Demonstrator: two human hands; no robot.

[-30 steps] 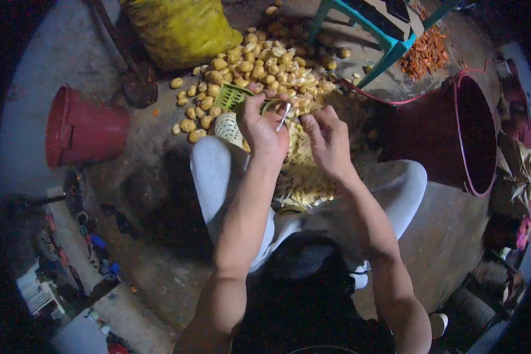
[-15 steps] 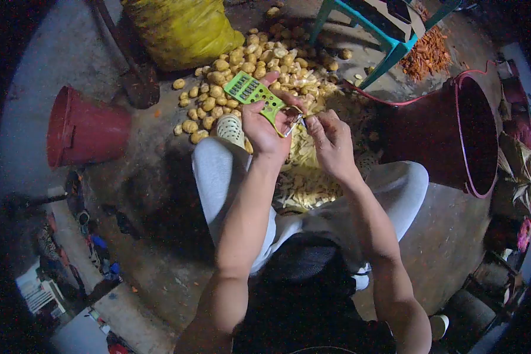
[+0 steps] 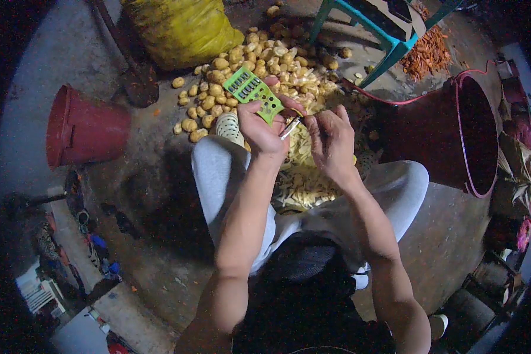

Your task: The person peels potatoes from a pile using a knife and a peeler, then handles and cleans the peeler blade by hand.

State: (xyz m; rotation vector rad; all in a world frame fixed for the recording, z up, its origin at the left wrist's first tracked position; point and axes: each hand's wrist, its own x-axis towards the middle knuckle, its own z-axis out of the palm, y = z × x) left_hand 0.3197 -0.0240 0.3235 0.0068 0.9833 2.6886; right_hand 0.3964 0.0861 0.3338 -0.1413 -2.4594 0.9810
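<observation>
My left hand (image 3: 265,127), palm up, is closed round a green peeler (image 3: 253,93) with a flat, slotted and holed grater body. Its metal blade end points toward my right hand (image 3: 331,141). The thumb and forefinger of that hand pinch together at the blade's tip, while another finger sticks up. Whether anything small sits in the pinch is hidden. Below and beyond both hands lie potato peelings (image 3: 304,192) on the floor between my legs. A heap of potatoes (image 3: 218,76), some peeled, spreads ahead of my left hand.
A yellow sack (image 3: 180,32) stands behind the potatoes, with a shovel (image 3: 138,85) beside it. A red bucket (image 3: 94,127) is at left; a larger dark red bucket (image 3: 436,135) lies tipped at right. A teal stool (image 3: 383,41) stands near a pile of orange peelings (image 3: 428,53).
The peeler has turned slightly in my left hand, and its blade end now shows at another angle. My right hand has shifted a little, with one finger raised.
</observation>
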